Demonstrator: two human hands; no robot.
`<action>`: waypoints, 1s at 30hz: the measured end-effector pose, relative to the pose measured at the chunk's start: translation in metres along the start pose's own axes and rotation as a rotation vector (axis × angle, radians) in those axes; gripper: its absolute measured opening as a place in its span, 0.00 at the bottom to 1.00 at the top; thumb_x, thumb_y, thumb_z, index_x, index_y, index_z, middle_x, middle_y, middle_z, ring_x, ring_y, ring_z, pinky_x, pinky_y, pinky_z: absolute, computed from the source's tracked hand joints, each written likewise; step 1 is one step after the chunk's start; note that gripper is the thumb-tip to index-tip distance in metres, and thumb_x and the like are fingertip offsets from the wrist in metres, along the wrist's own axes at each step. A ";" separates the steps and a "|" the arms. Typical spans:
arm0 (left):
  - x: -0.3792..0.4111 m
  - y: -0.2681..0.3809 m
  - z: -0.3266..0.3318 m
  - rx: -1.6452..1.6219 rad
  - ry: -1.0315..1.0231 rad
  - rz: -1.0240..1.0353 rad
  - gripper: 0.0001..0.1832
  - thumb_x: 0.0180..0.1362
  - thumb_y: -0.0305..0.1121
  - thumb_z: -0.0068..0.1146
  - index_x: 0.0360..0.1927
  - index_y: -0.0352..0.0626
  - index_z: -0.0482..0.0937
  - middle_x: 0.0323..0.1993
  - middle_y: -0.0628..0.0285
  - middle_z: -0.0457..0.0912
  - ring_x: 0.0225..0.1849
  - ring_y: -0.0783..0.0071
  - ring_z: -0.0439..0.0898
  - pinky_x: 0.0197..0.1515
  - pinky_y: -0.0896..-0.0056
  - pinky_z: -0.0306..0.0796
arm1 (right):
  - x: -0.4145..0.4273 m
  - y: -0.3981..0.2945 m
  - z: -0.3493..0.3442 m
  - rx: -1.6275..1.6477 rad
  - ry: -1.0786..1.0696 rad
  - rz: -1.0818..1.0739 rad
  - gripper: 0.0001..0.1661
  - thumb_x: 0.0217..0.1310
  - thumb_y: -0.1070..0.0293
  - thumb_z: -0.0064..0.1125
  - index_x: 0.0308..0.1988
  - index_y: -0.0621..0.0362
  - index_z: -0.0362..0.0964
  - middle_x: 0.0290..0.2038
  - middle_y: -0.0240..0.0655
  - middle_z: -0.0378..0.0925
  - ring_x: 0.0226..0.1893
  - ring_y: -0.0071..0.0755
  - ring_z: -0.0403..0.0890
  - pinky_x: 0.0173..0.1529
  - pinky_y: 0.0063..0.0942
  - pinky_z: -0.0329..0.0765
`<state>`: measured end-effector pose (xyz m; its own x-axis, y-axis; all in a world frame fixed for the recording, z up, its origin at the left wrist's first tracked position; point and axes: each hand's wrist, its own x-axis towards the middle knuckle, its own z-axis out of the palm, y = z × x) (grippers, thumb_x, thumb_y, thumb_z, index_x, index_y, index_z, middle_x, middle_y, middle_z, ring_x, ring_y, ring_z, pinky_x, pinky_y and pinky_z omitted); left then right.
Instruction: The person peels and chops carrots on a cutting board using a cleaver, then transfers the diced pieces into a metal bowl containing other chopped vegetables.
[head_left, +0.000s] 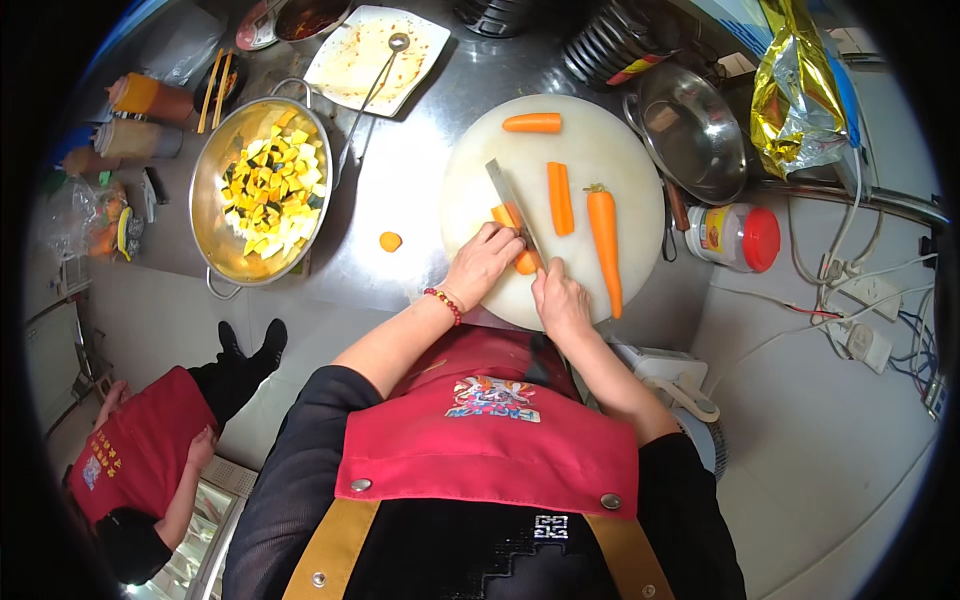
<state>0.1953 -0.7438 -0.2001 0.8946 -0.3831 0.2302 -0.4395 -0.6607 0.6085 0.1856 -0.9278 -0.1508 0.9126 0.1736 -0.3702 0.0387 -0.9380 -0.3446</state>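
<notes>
My right hand (562, 300) grips the handle of a kitchen knife (501, 184), its blade slanting away over a round white cutting board (480, 142). With fingers bent, my left hand (486, 262) presses on a carrot piece (504, 214) beside the blade; another cut piece (526, 262) lies near the knife's handle end. A lengthwise-cut carrot section (559, 199), a whole carrot (603, 247) with a green-brown top and a shorter carrot piece (532, 123) rest on the board. A small carrot end (390, 241) sits on the steel counter left of the board.
A two-handled metal pan (196, 202) of diced squash stands left. Behind are a white square plate (337, 45) with a ladle, and sauce bottles (142, 139). An empty steel pan (697, 135) and red-lidded jar (761, 240) are right. A co-worker (150, 457) is lower left.
</notes>
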 end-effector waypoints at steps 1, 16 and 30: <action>-0.002 0.000 0.000 0.005 0.014 -0.004 0.16 0.55 0.27 0.53 0.48 0.43 0.75 0.48 0.61 0.76 0.54 0.57 0.73 0.57 0.64 0.75 | 0.002 -0.003 0.000 0.005 0.022 0.000 0.16 0.73 0.60 0.49 0.44 0.63 0.63 0.26 0.59 0.80 0.31 0.68 0.83 0.38 0.63 0.77; -0.006 -0.010 0.011 -0.083 0.151 -0.002 0.10 0.55 0.26 0.64 0.40 0.42 0.77 0.43 0.58 0.78 0.48 0.56 0.77 0.48 0.61 0.76 | -0.032 -0.011 -0.035 -0.039 -0.091 -0.005 0.15 0.73 0.61 0.47 0.43 0.64 0.64 0.24 0.58 0.80 0.30 0.68 0.83 0.38 0.62 0.78; -0.009 -0.005 0.010 -0.135 0.198 -0.054 0.14 0.51 0.24 0.69 0.40 0.38 0.76 0.40 0.54 0.76 0.46 0.51 0.76 0.48 0.56 0.74 | -0.002 -0.022 0.025 0.013 0.085 -0.054 0.15 0.70 0.62 0.50 0.44 0.64 0.65 0.27 0.56 0.82 0.30 0.65 0.85 0.37 0.59 0.80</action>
<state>0.1883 -0.7431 -0.2126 0.9207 -0.2066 0.3312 -0.3879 -0.5794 0.7168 0.1722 -0.9001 -0.1641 0.9404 0.1977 -0.2767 0.0843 -0.9238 -0.3735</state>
